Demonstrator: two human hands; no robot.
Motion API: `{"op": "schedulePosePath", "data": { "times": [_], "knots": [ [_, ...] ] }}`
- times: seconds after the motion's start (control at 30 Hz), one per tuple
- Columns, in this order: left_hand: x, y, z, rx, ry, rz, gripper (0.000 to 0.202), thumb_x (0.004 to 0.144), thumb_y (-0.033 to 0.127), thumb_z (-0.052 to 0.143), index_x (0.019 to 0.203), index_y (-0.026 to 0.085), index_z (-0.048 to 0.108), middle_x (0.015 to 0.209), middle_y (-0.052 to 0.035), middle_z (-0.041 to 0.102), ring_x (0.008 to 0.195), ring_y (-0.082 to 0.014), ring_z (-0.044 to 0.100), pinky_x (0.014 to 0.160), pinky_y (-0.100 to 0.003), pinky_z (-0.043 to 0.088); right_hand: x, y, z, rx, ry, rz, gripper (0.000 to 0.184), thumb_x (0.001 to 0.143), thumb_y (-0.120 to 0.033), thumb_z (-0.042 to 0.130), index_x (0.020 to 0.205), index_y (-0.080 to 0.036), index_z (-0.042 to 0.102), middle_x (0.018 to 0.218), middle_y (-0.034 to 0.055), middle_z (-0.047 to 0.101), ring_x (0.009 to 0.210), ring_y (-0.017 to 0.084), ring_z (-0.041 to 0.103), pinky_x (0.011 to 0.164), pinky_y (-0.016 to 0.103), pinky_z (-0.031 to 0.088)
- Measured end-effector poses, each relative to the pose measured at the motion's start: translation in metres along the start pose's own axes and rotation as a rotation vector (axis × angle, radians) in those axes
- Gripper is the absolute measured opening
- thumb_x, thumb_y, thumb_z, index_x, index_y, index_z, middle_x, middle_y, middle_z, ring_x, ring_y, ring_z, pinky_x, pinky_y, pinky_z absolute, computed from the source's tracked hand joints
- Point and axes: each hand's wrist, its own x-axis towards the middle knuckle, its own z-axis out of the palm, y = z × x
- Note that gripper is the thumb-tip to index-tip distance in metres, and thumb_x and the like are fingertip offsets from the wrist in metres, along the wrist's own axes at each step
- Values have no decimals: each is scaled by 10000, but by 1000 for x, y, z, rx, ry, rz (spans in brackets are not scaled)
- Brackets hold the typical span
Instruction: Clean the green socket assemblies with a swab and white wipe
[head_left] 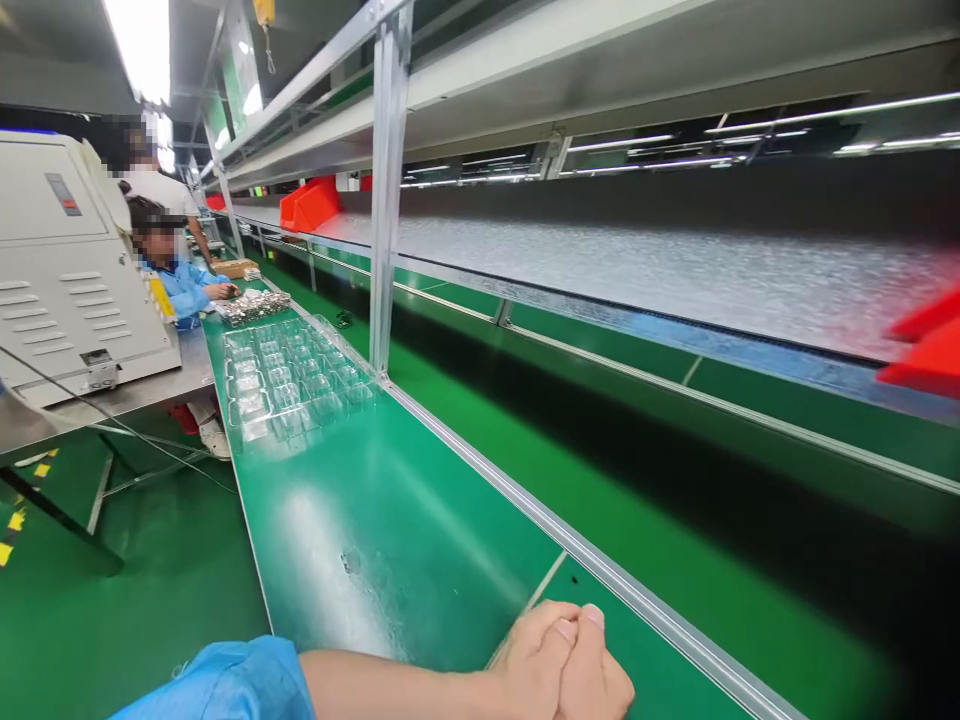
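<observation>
My left hand (529,665) and my right hand (596,675) rest together on the green bench top (420,540) at the bottom edge of the view. Both are closed and pressed against each other, thumbs up. Nothing shows in either hand. My left forearm comes in from the lower left with a blue sleeve (232,685). The nearest objects are clear plastic blister trays (292,385), lying well ahead of my hands on the bench.
An aluminium post (386,200) stands at the bench's right rail. Beyond it runs a moving conveyor belt (675,270) with red bins (309,203). A white machine (67,270) sits on a table at left. A seated co-worker in blue (180,285) works farther along.
</observation>
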Motion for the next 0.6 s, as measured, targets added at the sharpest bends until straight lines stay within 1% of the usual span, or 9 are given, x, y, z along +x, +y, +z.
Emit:
{"op": "schedulePosePath", "data": {
  "times": [0.07,0.17,0.43,0.6],
  "knots": [
    [-8,2,-1,36,-38,16,403,916,363,377,1086,127,656,1107,-130,679,1040,-236,602,974,-354,468,-5,-4,0,1,49,32,685,661,-814,583,364,-233,373,358,8,367,355,122,295,323,288,242],
    [-10,4,-1,59,-66,25,415,928,341,340,1117,121,637,1137,-137,669,1070,-232,595,988,-345,463,-9,-7,3,-8,82,46,701,663,-846,540,385,-236,336,374,-7,338,384,113,276,343,279,245],
    [-7,0,-7,64,-43,-41,362,914,314,368,1068,136,643,1082,-111,689,1015,-217,618,952,-327,486,-10,5,9,-45,81,114,727,643,-902,466,417,-226,324,420,-10,337,435,106,286,392,264,251],
    [-9,-1,-9,53,-33,-51,341,909,291,373,1050,134,640,1055,-106,693,983,-208,626,923,-319,498,-13,6,11,-35,74,144,709,657,-868,505,427,-222,324,437,-22,316,447,100,275,409,260,252]
  ]
}}
